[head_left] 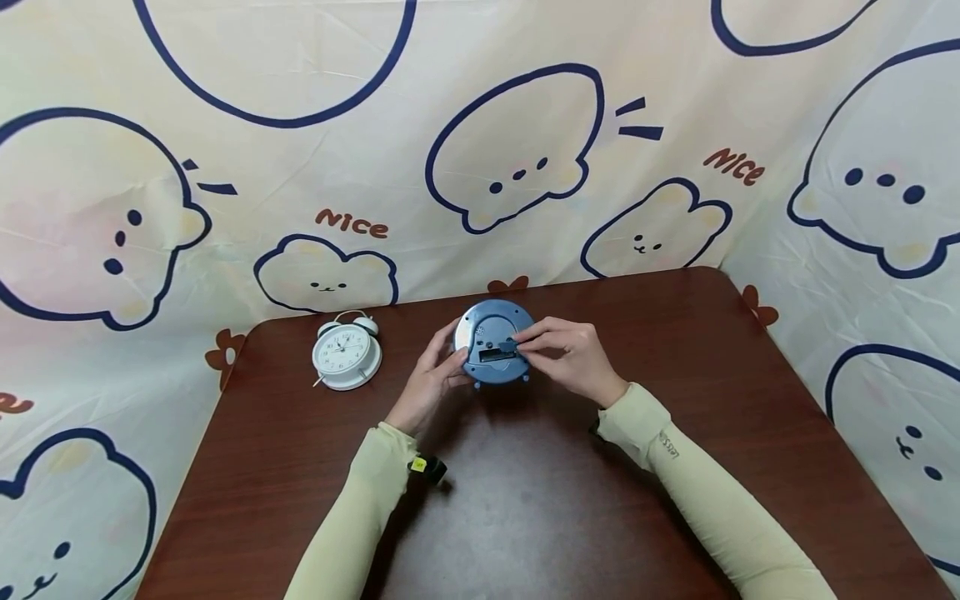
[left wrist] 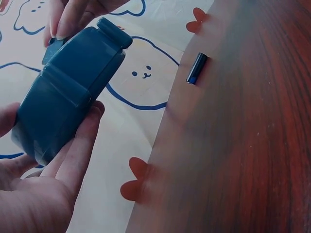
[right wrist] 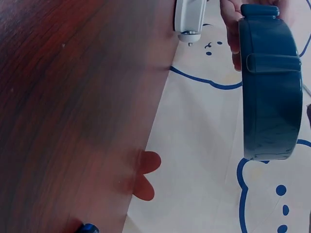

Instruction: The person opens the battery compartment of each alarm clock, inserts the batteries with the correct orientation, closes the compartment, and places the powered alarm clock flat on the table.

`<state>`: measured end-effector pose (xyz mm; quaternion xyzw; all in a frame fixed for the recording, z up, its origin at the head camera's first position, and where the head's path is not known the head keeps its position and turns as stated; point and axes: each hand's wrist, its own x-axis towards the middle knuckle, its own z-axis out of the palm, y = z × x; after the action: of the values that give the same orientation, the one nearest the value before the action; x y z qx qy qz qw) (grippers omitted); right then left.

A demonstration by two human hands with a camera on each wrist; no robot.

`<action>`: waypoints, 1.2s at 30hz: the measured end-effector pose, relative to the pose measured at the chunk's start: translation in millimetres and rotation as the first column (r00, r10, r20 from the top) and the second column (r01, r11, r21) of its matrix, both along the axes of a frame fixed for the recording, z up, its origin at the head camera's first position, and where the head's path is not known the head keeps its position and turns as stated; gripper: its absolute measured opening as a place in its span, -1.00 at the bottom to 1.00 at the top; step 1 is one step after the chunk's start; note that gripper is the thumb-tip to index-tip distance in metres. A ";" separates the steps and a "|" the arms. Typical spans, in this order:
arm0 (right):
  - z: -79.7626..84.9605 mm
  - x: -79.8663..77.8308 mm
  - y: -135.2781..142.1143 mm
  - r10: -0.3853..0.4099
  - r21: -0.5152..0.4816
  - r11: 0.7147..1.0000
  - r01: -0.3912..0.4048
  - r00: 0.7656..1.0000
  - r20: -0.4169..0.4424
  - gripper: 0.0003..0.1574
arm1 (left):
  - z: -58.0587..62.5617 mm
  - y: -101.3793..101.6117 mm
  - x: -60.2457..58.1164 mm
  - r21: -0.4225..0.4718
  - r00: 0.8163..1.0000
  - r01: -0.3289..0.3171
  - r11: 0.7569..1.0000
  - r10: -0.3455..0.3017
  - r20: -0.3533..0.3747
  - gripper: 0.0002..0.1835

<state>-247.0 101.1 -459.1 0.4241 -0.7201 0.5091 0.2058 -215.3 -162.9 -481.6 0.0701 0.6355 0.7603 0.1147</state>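
Observation:
A round blue alarm clock (head_left: 480, 317) is held up off the table with its back toward the head camera. My left hand (head_left: 423, 383) grips its left edge, fingers behind and thumb at the front; the left wrist view shows that hand (left wrist: 53, 194) under the blue casing (left wrist: 60, 90). At the clock's back, my right hand (head_left: 573, 354) pinches a small blue battery cover (head_left: 508, 343) between thumb and fingers, right beside the dark battery slot (head_left: 497, 355). In the right wrist view the clock (right wrist: 271, 107) appears side-on, with left-hand fingers (right wrist: 231, 29) behind it.
A white twin-bell alarm clock (head_left: 347, 352) stands at the table's back left. On the brown tabletop (head_left: 525, 517) lies a dark battery (left wrist: 197, 68), hidden in the head view. A cartoon-printed cloth (head_left: 517, 142) hangs right behind the table's far edge.

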 end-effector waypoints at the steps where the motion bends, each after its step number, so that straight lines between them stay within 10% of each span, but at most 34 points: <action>1: 0.0 0.2 0.0 0.002 -0.009 1.000 -0.002 1.000 0.009 -0.69 | 0.3 0.2 0.2 0.001 1.000 0.000 1.000 0.000 0.001 -0.41; 36: 12.1 -17.8 33.2 -0.160 -0.035 0.985 0.168 0.971 0.177 -0.63 | 0.1 1.1 0.1 0.032 1.000 -0.007 0.999 0.007 0.005 -0.43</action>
<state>-264.8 134.3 -447.0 0.3119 -0.7549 0.5433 0.1941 -215.2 -161.9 -481.5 0.0678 0.6231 0.7711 0.1123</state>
